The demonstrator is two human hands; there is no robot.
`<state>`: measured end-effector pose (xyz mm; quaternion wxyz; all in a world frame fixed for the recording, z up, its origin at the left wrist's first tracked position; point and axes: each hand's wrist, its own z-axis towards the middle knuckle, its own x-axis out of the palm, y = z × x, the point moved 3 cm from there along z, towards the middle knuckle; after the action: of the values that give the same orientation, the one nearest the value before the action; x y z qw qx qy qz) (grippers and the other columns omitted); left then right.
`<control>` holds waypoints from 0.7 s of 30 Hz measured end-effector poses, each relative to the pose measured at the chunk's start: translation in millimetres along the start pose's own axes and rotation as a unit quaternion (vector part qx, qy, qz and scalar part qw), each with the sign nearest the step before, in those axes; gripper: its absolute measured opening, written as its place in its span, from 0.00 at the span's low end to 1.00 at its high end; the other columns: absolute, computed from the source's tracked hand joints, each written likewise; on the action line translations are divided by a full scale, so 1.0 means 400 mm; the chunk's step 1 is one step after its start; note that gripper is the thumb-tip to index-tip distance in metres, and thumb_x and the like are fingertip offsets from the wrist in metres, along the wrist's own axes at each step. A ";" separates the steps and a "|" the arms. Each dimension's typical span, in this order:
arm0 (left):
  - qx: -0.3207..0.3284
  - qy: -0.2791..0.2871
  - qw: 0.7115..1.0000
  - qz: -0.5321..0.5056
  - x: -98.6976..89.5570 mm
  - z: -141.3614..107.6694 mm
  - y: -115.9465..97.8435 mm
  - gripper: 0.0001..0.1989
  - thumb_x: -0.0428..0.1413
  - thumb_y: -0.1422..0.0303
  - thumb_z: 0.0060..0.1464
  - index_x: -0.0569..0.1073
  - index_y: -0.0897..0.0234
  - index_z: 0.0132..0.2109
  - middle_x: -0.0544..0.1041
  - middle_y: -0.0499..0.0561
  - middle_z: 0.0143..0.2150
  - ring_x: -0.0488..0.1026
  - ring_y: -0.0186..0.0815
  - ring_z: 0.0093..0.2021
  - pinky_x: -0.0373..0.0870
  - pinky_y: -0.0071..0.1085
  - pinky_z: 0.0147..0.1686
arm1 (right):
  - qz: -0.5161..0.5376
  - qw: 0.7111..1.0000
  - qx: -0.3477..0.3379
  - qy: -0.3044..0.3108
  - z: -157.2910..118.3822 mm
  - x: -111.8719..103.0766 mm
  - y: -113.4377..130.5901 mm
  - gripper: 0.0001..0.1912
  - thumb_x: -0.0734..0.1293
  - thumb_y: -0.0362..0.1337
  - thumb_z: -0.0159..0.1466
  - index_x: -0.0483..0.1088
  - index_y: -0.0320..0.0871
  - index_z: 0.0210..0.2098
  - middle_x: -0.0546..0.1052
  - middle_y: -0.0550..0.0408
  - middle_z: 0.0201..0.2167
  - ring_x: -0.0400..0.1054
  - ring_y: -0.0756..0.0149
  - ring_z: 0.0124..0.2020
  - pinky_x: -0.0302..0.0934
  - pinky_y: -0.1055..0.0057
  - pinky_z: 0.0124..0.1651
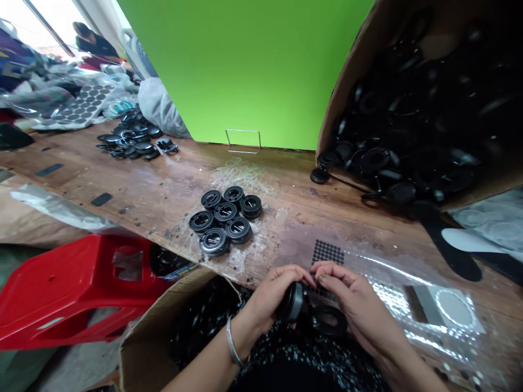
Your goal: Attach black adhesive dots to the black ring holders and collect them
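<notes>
My left hand [273,294] is closed round a black round plastic part [295,302] with a ridged edge, held on its side. The thumb and index finger of my right hand [347,286] are pinched together close to my left fingertips; what is between them is too small to make out. Below the right palm is a flat black ring [329,320], and I cannot tell whether that hand supports it. Just beyond my hands lies a sheet of small black dots [328,251]. Several black round parts [225,212] stand grouped on the wooden table [286,190], left of my hands.
A carton [345,71] full of black parts lies tipped at the right. A green panel [253,71] rises behind. Further left is a pile of black parts [133,136]. A red stool [53,277] and an open carton [143,337] stand below; a person [93,43] sits far back.
</notes>
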<state>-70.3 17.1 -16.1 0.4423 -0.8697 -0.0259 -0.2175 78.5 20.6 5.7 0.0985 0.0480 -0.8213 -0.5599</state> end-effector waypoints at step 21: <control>0.010 0.005 1.000 -0.004 0.031 0.007 -0.004 0.10 0.62 0.64 0.45 0.72 0.66 0.25 0.70 0.46 0.23 0.62 0.26 0.22 0.58 0.23 0.24 | -0.138 0.986 -0.090 -0.030 -0.015 -0.012 0.016 0.11 0.66 0.42 0.61 0.71 0.44 0.26 0.72 0.54 0.38 0.67 0.65 0.39 0.61 0.71 0.43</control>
<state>-58.6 18.6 -11.4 0.4499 -0.8641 -0.0297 -0.2235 84.7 18.4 13.1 -0.0001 0.1348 -0.7557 -0.6409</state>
